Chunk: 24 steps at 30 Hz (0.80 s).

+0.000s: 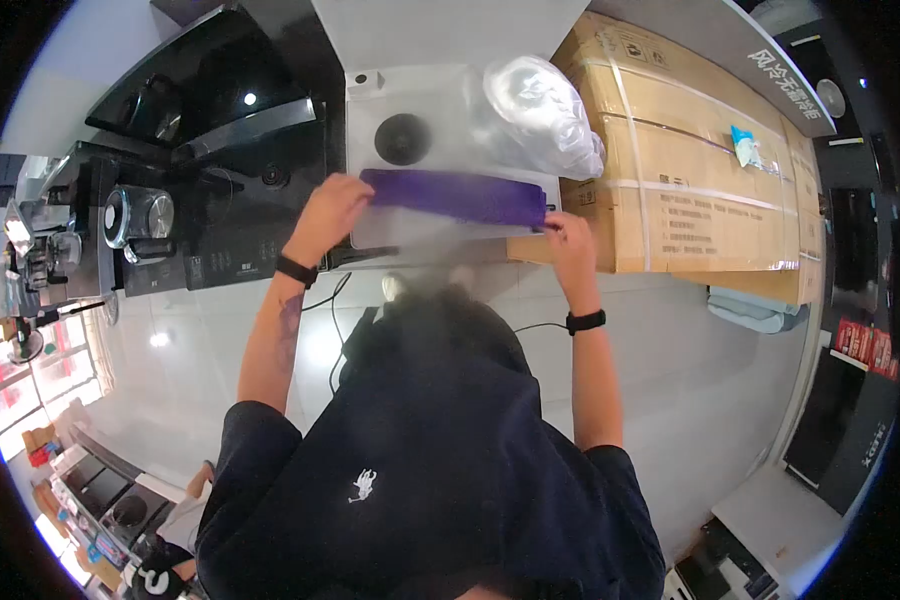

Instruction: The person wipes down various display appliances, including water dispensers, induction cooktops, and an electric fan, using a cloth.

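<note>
A long strip of purple cloth is stretched level between my two hands, over the front part of a white surface. My left hand pinches its left end. At the other end, my right hand grips the right corner with fingers closed. Behind the cloth, a round dark opening or disc shows in the white surface. A crumpled clear plastic bag sits at the back right of that surface, close behind the cloth.
Large strapped cardboard boxes stand to the right, with a small blue-and-white packet on top. Left are black glass appliances and a glass kettle. A black cable lies on the floor. Another person is at lower left.
</note>
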Motion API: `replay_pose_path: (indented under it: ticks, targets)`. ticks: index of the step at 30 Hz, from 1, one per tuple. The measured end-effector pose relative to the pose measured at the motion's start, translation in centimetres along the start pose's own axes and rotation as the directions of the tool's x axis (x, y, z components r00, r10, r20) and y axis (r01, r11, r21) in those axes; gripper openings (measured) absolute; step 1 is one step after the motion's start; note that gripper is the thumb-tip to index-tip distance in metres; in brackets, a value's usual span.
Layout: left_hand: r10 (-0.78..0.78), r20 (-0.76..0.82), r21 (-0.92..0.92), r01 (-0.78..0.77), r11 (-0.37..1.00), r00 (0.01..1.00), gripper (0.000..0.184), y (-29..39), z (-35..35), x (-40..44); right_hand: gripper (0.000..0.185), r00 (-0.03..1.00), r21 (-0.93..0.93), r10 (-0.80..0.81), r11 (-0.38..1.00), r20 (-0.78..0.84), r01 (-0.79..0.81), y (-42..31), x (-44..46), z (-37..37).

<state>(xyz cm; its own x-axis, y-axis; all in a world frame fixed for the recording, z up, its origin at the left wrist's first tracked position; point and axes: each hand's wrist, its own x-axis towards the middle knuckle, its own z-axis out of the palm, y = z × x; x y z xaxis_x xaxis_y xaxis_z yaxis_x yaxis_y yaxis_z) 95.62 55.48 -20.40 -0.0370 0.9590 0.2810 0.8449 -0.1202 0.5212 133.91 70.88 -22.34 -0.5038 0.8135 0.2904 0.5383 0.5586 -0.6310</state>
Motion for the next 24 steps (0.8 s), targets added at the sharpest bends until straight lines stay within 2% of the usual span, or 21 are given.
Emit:
replay_pose_path:
  ticks: [2, 4, 7, 9, 10, 11, 13, 14, 15, 17, 19, 20, 22, 24]
  targets:
    - [0.0, 0.052, 0.028, -0.002, 1.0, 0.999, 0.014, 0.1, 1.4, -2.3, 0.018, 0.996, -0.018, 0.023, 1.0, 0.084, -0.021, 0.3, -2.0, 0.4]
    - [-0.066, 0.046, 0.036, 0.065, 0.997, 0.997, 0.014, 0.9, 2.3, -3.8, 0.018, 0.986, 0.015, 0.072, 0.997, 0.151, -0.075, 0.1, -3.2, 0.6]
    - [-0.182, 0.03, -0.039, 0.183, 0.982, 0.983, 0.018, 2.8, 2.4, -5.3, 0.018, 0.993, 0.072, -0.017, 0.997, 0.116, 0.008, -0.1, -3.9, 0.1]
    - [-0.261, -0.008, -0.16, 0.256, 0.953, 0.965, 0.02, 4.7, 1.5, -5.9, 0.017, 1.0, 0.165, 0.012, 0.986, -0.001, -0.011, -0.9, -4.3, -0.5]
    - [-0.35, -0.042, -0.344, 0.316, 0.884, 0.936, 0.022, 5.5, 1.2, -6.4, 0.017, 0.998, 0.211, 0.03, 0.977, -0.055, -0.018, -1.4, -4.1, -0.7]
    - [-0.43, -0.045, -0.522, 0.346, 0.78, 0.902, 0.021, 6.0, 0.9, -6.6, 0.016, 0.994, 0.39, 0.078, 0.92, -0.072, -0.043, -2.0, -3.8, -0.9]
    - [-0.583, 0.002, -0.808, 0.345, 0.478, 0.813, 0.019, 7.3, 0.2, -7.1, 0.015, 0.978, 0.702, 0.196, 0.706, -0.069, -0.092, -3.4, -3.0, -1.3]
    - [-0.6, -0.004, -0.799, 0.358, 0.483, 0.8, 0.017, 7.6, -0.5, -6.9, 0.015, 0.966, 0.673, 0.255, 0.722, -0.045, -0.16, -4.1, -2.5, -1.8]
    - [-0.649, -0.078, -0.782, 0.357, 0.511, 0.757, 0.019, 7.5, -0.4, -6.9, 0.015, 0.949, 0.64, 0.316, 0.732, -0.016, -0.234, -5.2, -1.6, -2.5]
    - [-0.73, -0.108, -0.928, 0.195, 0.318, 0.675, 0.022, 7.4, 0.0, -5.2, 0.019, 0.929, 0.524, 0.37, 0.793, -0.009, -0.311, -5.2, -0.1, -2.0]
    - [-0.798, -0.052, -0.917, 0.288, 0.276, 0.6, 0.024, 6.7, 0.7, -2.8, 0.025, 0.939, 0.356, 0.341, 0.885, -0.054, -0.301, -4.0, 2.3, -0.6]
    - [-0.83, -0.027, -0.909, 0.331, 0.251, 0.557, 0.025, 6.1, 1.4, -1.9, 0.028, 0.936, 0.363, 0.352, 0.874, -0.011, -0.324, -3.4, 3.4, 0.2]
    - [-0.802, -0.159, -0.761, 0.446, 0.471, 0.575, 0.028, 3.2, 3.8, -1.1, 0.034, 0.92, 0.378, 0.384, 0.843, 0.073, -0.382, -2.4, 4.9, 2.1]
    - [-0.723, -0.289, -0.497, 0.548, 0.673, 0.627, 0.03, 3.8, 4.7, -1.9, 0.035, 0.965, 0.152, 0.251, 0.954, 0.072, -0.26, -1.2, 4.7, 2.8]
